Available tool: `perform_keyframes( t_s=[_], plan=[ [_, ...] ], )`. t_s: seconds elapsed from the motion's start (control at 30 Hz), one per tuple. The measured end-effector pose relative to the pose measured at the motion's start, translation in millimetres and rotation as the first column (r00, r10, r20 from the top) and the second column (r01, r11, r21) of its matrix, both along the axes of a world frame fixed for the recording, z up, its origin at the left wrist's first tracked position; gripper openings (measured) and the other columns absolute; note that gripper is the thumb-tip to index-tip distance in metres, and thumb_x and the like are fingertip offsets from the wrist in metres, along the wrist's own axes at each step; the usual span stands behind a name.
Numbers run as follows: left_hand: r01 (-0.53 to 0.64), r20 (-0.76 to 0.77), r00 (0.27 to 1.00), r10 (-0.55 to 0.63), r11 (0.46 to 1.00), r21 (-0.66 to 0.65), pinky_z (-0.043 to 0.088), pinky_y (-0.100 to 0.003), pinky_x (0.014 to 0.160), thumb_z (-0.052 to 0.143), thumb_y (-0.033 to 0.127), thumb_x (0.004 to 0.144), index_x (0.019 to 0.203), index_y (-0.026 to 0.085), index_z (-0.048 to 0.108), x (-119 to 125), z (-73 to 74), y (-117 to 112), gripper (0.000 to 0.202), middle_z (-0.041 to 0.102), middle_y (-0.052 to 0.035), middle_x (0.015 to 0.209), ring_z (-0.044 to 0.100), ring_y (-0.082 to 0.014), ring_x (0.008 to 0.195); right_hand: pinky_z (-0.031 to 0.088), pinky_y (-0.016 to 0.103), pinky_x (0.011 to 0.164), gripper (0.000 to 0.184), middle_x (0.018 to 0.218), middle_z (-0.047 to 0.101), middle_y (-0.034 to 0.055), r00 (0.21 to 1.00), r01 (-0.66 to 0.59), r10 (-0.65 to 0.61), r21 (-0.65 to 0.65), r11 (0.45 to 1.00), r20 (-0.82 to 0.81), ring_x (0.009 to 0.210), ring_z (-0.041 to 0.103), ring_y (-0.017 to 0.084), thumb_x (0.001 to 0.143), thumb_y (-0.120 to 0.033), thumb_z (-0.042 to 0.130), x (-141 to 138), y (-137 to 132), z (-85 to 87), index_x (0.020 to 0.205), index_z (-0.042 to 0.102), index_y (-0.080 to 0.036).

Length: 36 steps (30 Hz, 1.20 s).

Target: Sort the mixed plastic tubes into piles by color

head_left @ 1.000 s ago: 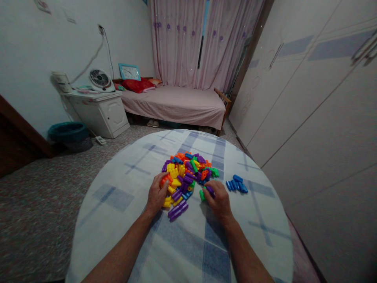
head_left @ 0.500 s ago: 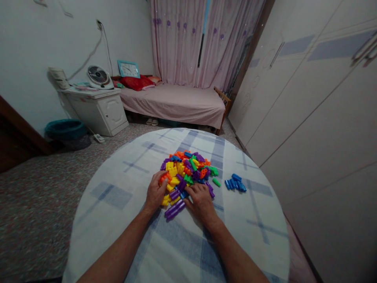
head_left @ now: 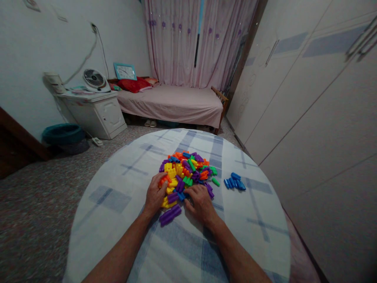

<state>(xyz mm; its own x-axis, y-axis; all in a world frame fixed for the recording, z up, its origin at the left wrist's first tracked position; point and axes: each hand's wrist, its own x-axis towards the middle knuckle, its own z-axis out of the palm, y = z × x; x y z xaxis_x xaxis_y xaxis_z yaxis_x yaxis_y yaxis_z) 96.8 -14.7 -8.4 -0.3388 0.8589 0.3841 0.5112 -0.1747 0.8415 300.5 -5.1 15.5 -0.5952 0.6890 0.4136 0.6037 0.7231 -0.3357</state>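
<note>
- Right hand (head_left: 200,201) has moved left to a blue block (head_left: 180,196); its grip I cannot tell.
- Left hand (head_left: 155,194) is clamped on orange blocks (head_left: 165,180).
- Both hands touch the pile (head_left: 178,169) on the table (head_left: 235,220).

white wall (head_left: 67,47) | speckled floor (head_left: 38,212) | pink curtains (head_left: 173,47) | pink-sheeted bed (head_left: 173,100) | pale wardrobe (head_left: 321,114)

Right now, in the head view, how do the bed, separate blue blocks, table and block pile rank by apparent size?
1. Table
2. Bed
3. Block pile
4. Separate blue blocks
Nearness makes the table and blocks look bigger against the bed.
</note>
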Motion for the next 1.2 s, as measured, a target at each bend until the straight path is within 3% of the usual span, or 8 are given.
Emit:
perform_keyframes(
  t_s=[0.2, 0.3, 0.43, 0.73, 0.9, 1.1, 1.2],
  plan=[
    [0.008, -0.017, 1.0, -0.008, 1.0, 0.007, 0.036, -0.04, 0.105, 0.046, 0.03, 0.085, 0.112, 0.018, 0.058, -1, -2.9, 0, 0.032, 0.055, -0.0083, 0.118, 0.05, -0.0202, 0.115, 0.035, 0.036, 0.089, 0.018, 0.088, 0.062, 0.0047, 0.999, 0.019, -0.019, -0.001, 1.0, -0.038, 0.091, 0.053, 0.019, 0.081, -0.012, 0.05, 9, 5, 2.0, 0.093, 0.06, -0.019],
    [0.006, -0.017, 1.0, -0.006, 1.0, 0.01, 0.037, -0.04, 0.105, 0.047, 0.029, 0.085, 0.112, 0.019, 0.058, -1, -2.7, 0, 0.032, 0.055, -0.0079, 0.118, 0.05, -0.0203, 0.115, 0.035, 0.037, 0.089, 0.015, 0.09, 0.062, 0.0049, 1.0, 0.021, -0.021, 0.009, 1.0, -0.016, 0.092, 0.053, 0.021, 0.084, -0.025, 0.054, 7, 0, 3.1, 0.096, 0.06, -0.02],
    [0.006, -0.02, 1.0, -0.006, 1.0, 0.015, 0.037, -0.041, 0.105, 0.047, 0.028, 0.084, 0.112, 0.02, 0.059, -1, -1.6, 1, 0.031, 0.056, -0.0077, 0.118, 0.051, -0.0205, 0.115, 0.034, 0.041, 0.092, 0.031, 0.095, 0.062, 0.0063, 0.996, 0.049, -0.05, 0.022, 0.999, 0.067, 0.095, 0.052, 0.024, 0.078, -0.041, 0.062, -2, -8, 2.7, 0.102, 0.058, -0.02],
    [-0.004, -0.009, 1.0, 0.004, 1.0, 0.021, 0.038, -0.041, 0.105, 0.049, 0.027, 0.082, 0.109, 0.02, 0.06, 0, -1.5, 1, 0.03, 0.056, -0.0075, 0.117, 0.052, -0.0202, 0.114, 0.03, 0.045, 0.099, 0.038, 0.108, 0.061, 0.0076, 0.997, 0.036, -0.037, 0.02, 0.999, 0.066, 0.106, 0.05, 0.025, 0.076, -0.019, 0.059, -7, -12, 2.2, 0.113, 0.054, -0.022],
    [0.001, -0.026, 1.0, 0.0, 1.0, 0.028, 0.037, -0.041, 0.105, 0.049, 0.028, 0.083, 0.109, 0.02, 0.06, 0, -1.9, 1, 0.03, 0.057, -0.0081, 0.117, 0.051, -0.0205, 0.114, 0.029, 0.047, 0.102, 0.04, 0.107, 0.062, 0.0081, 0.997, 0.036, -0.038, 0.031, 0.999, 0.069, 0.107, 0.051, 0.027, 0.075, -0.024, 0.062, -5, -9, -1.2, 0.114, 0.054, -0.021],
    [0.001, -0.005, 1.0, -0.001, 1.0, 0.025, 0.038, -0.042, 0.105, 0.05, 0.027, 0.081, 0.107, 0.02, 0.061, 0, -0.7, 1, 0.029, 0.057, -0.0077, 0.117, 0.052, -0.0209, 0.114, 0.033, 0.044, 0.1, 0.039, 0.111, 0.062, 0.009, 0.997, 0.076, -0.069, 0.207, 0.975, -0.042, 0.104, 0.055, 0.022, 0.076, -0.009, 0.054, 3, 1, -0.4, 0.112, 0.056, -0.022],
    [0.005, 0.0, 1.0, -0.005, 1.0, 0.025, 0.038, -0.042, 0.104, 0.05, 0.028, 0.081, 0.106, 0.02, 0.062, 0, -1.1, 1, 0.028, 0.057, -0.0078, 0.117, 0.052, -0.021, 0.114, 0.036, 0.044, 0.098, 0.042, 0.116, 0.059, 0.0107, 0.987, 0.119, -0.092, 0.214, 0.97, -0.132, 0.108, 0.053, 0.024, 0.077, -0.015, 0.056, 15, 6, 3.6, 0.119, 0.053, -0.02]
  ],
)
